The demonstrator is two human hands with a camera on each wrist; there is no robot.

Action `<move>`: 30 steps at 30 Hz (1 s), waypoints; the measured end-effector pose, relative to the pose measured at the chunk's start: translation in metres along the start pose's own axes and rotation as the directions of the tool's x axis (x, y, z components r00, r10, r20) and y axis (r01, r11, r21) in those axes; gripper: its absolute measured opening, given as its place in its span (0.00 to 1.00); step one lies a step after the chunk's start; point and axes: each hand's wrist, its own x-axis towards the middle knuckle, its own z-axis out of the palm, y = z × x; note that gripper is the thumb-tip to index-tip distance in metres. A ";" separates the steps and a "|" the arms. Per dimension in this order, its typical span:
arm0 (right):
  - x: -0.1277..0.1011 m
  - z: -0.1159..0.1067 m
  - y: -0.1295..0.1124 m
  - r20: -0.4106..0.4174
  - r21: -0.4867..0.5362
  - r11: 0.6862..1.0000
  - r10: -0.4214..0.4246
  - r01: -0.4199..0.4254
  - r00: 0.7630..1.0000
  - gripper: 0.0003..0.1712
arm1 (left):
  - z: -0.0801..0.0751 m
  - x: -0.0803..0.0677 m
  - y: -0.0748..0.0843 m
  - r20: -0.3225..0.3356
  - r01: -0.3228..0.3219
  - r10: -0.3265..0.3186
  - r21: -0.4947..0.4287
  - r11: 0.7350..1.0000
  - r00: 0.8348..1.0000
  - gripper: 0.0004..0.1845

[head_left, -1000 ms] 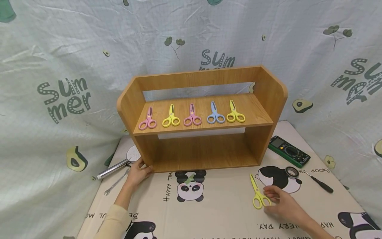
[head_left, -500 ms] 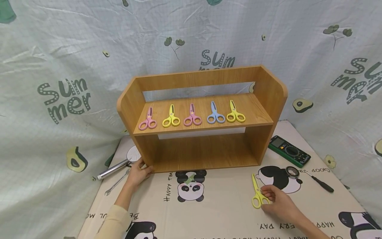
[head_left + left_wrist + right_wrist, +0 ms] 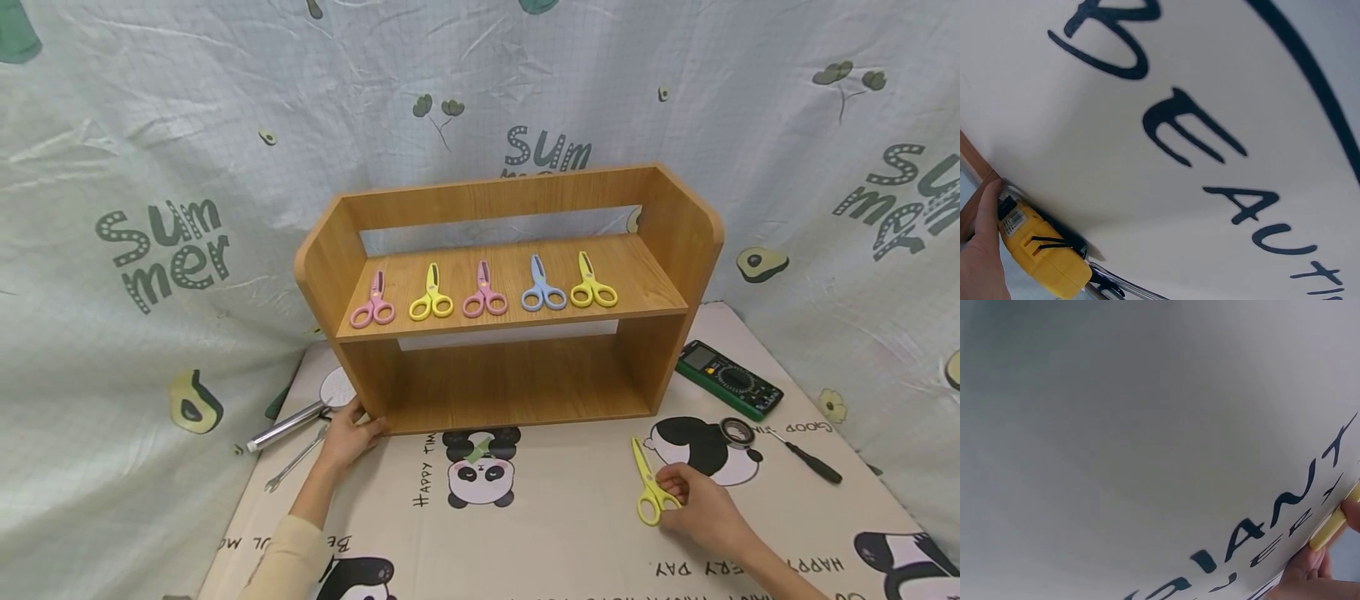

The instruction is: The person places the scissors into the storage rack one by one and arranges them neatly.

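Observation:
In the head view, my right hand [image 3: 701, 508] pinches the handle of yellow scissors [image 3: 645, 479] at the front right of the table, blades pointing away toward the shelf. The right wrist view catches only a piece of yellow handle [image 3: 1329, 530] between thumb and fingers. My left hand [image 3: 348, 437] touches the lower left front corner of a two-tier wooden shelf [image 3: 517, 383]. One straight finger [image 3: 986, 215] lies along that corner in the left wrist view. Several scissors stand in a row on the upper tier: pink [image 3: 372, 302], yellow [image 3: 431, 296], pink [image 3: 484, 292], blue [image 3: 542, 287] and yellow [image 3: 591, 283].
A green multimeter [image 3: 729, 379], a black tape roll [image 3: 737, 432] and a screwdriver [image 3: 813, 462] lie to the right. Left of the shelf are a silver-handled round tool [image 3: 288, 423] and a wrench [image 3: 296, 460]. A yellow tool [image 3: 1044, 250] shows beside the left hand.
My right hand has shifted slightly left and taken a closer pinch on the scissors' handle; the scissors have moved a little to the right. The left hand stays at the shelf corner.

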 end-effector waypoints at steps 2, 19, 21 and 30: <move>0.000 0.001 0.000 -0.005 -0.003 1.000 0.005 -0.005 1.000 0.34 | 0.000 0.000 0.000 0.001 0.001 -0.001 0.000 1.000 1.000 0.41; -0.003 -0.001 0.004 -0.048 -0.010 1.000 0.012 -0.012 0.999 0.33 | 0.002 0.000 0.001 0.008 0.004 -0.004 -0.008 1.000 1.000 0.41; -0.004 -0.002 0.004 -0.048 -0.008 1.000 0.014 -0.014 0.999 0.34 | 0.002 0.000 0.001 0.004 0.005 -0.005 -0.004 1.000 1.000 0.41; -0.007 -0.009 0.001 -0.041 0.017 1.000 0.018 -0.017 0.999 0.35 | 0.002 0.000 0.000 0.006 0.004 -0.004 -0.015 1.000 1.000 0.42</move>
